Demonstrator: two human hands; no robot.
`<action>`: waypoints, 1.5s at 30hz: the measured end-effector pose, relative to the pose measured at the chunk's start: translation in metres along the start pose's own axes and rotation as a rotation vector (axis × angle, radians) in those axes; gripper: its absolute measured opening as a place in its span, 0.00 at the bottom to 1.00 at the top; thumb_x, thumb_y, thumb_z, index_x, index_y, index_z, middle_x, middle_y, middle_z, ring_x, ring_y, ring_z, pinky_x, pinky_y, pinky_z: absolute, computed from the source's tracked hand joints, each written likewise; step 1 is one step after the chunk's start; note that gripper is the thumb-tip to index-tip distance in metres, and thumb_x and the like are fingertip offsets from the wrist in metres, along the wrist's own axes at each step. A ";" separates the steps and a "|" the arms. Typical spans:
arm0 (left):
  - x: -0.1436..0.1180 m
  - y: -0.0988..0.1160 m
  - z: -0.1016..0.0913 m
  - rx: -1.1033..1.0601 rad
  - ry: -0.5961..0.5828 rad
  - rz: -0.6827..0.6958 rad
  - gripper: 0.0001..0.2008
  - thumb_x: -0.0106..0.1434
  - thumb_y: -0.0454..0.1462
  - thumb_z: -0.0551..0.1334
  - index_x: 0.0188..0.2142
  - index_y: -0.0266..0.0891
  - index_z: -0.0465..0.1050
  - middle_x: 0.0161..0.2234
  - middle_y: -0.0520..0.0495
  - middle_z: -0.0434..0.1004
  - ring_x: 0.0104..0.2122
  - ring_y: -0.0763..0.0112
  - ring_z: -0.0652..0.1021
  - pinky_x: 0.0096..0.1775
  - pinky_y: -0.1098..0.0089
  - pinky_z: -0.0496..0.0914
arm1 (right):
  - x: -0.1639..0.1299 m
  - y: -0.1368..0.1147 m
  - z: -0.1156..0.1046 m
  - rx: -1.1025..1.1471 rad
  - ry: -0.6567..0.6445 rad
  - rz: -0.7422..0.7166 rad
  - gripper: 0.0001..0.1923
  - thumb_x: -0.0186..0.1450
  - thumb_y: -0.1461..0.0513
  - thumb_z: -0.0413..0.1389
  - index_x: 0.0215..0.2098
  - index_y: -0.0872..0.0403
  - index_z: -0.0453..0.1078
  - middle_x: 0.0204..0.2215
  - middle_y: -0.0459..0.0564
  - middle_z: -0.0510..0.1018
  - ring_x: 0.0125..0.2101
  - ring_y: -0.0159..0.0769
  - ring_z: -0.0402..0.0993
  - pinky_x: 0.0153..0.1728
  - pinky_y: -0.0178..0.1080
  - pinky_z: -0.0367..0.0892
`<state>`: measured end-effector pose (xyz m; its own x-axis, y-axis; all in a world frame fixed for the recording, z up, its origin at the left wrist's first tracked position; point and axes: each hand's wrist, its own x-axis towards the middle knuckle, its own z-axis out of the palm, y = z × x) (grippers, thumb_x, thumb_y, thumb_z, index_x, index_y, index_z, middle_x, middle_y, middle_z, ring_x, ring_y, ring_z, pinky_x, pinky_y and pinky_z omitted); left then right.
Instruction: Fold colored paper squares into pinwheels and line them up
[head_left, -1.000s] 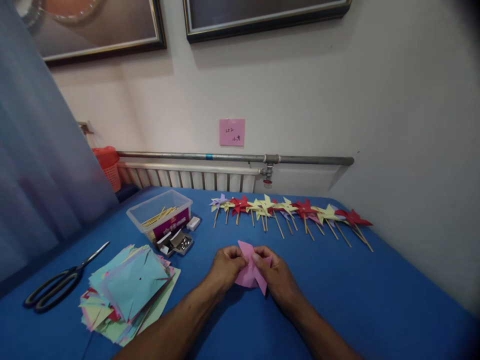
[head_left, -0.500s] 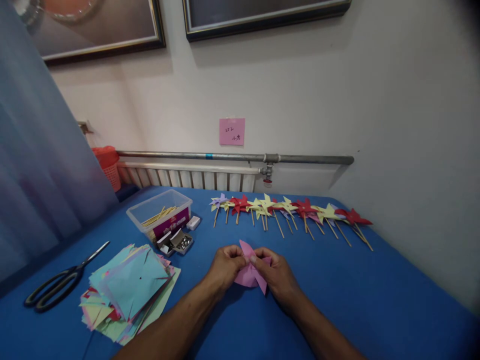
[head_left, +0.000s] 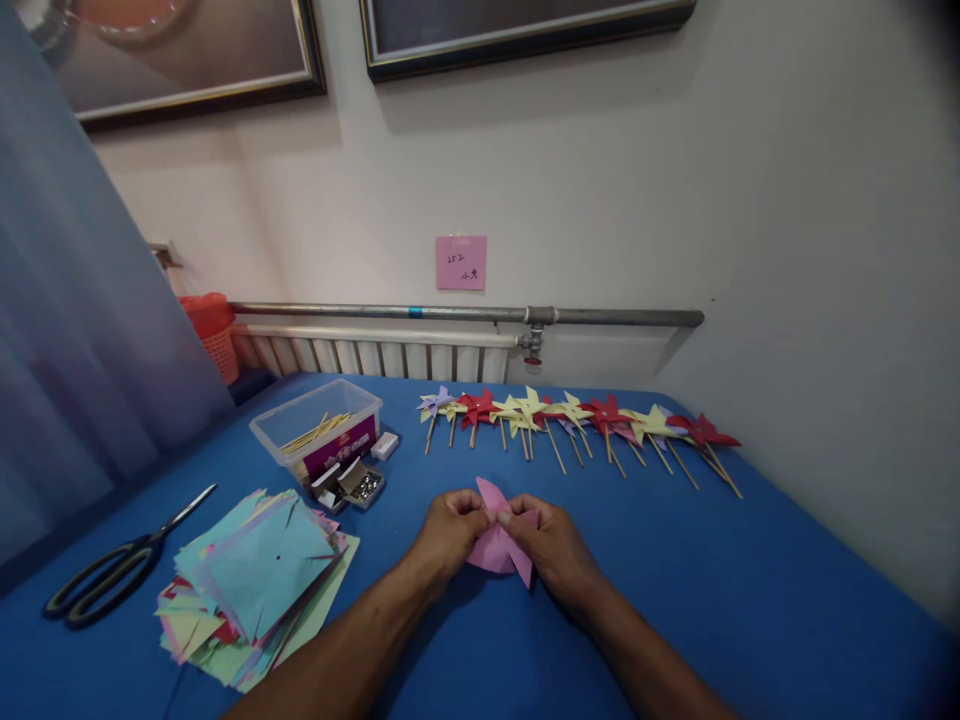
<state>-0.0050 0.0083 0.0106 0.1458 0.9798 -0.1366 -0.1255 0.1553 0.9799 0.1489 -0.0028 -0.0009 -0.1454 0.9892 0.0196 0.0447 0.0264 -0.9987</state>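
Observation:
A pink paper pinwheel [head_left: 496,552] with folded blades is held between my two hands, just above the blue table. My left hand [head_left: 453,533] pinches it near the centre from the left, thumb on top. From the right, my right hand [head_left: 553,540] closes on it as well, its thumb close to the left one. The thumbs hide most of the centre, so whether a pin is there I cannot tell. Left of my hands lies a stack of cut coloured paper squares [head_left: 262,565], a light blue one on top.
Scissors [head_left: 127,565] lie at the left. Behind the stack stand a clear plastic box [head_left: 315,420] of wooden sticks, an opened small box of thumbtacks [head_left: 366,487] and a small white box [head_left: 385,446]. Several finished pinwheels [head_left: 606,416] line the table's back. A pipe [head_left: 622,317] runs along the wall.
Both hands keep their pinch on the pink pinwheel with hardly any movement. The whole view has shifted very slightly.

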 end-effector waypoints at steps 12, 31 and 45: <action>0.007 -0.013 -0.002 0.060 0.073 0.033 0.14 0.46 0.45 0.67 0.22 0.37 0.69 0.15 0.57 0.62 0.17 0.79 0.59 0.22 0.73 0.52 | 0.003 0.005 -0.001 0.001 0.007 0.037 0.22 0.53 0.45 0.65 0.27 0.54 0.69 0.18 0.41 0.70 0.19 0.29 0.61 0.22 0.33 0.56; 0.000 -0.003 0.001 -0.060 0.064 -0.003 0.14 0.44 0.42 0.71 0.23 0.35 0.71 0.17 0.56 0.65 0.18 0.80 0.62 0.23 0.74 0.55 | 0.000 0.001 -0.001 -0.066 -0.035 0.024 0.20 0.58 0.45 0.59 0.25 0.52 0.66 0.16 0.39 0.65 0.18 0.29 0.57 0.21 0.34 0.52; 0.003 -0.006 -0.001 0.063 0.003 -0.017 0.12 0.46 0.40 0.68 0.20 0.38 0.66 0.13 0.59 0.59 0.15 0.81 0.56 0.21 0.74 0.49 | 0.005 0.007 -0.001 0.041 0.053 -0.028 0.28 0.58 0.37 0.58 0.25 0.53 0.65 0.18 0.40 0.63 0.20 0.29 0.55 0.22 0.33 0.53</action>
<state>-0.0047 0.0100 0.0038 0.1447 0.9775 -0.1532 -0.0610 0.1633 0.9847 0.1494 0.0029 -0.0074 -0.0938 0.9944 0.0487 0.0004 0.0489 -0.9988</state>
